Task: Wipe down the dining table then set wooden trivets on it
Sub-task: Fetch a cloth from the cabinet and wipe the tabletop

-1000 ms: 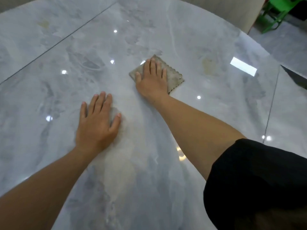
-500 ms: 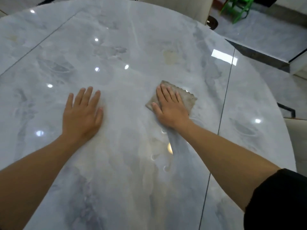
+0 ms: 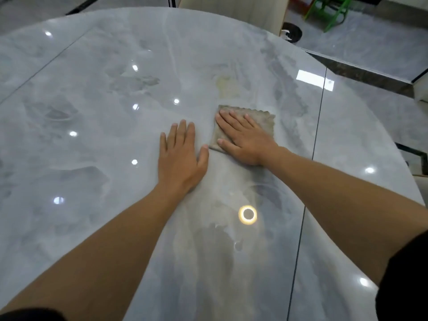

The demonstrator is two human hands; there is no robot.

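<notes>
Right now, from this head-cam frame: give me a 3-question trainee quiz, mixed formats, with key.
1. True or false: the right hand presses flat on the square grey-brown scalloped-edge cloth.
2. Multiple choice: the left hand is A) gripping a wooden trivet, B) resting flat on the glossy grey marble-look table, C) raised clear of the tabletop.
3. Fill in: the cloth lies to the person's ___ of the left hand.
Key: 1 true; 2 B; 3 right.
</notes>
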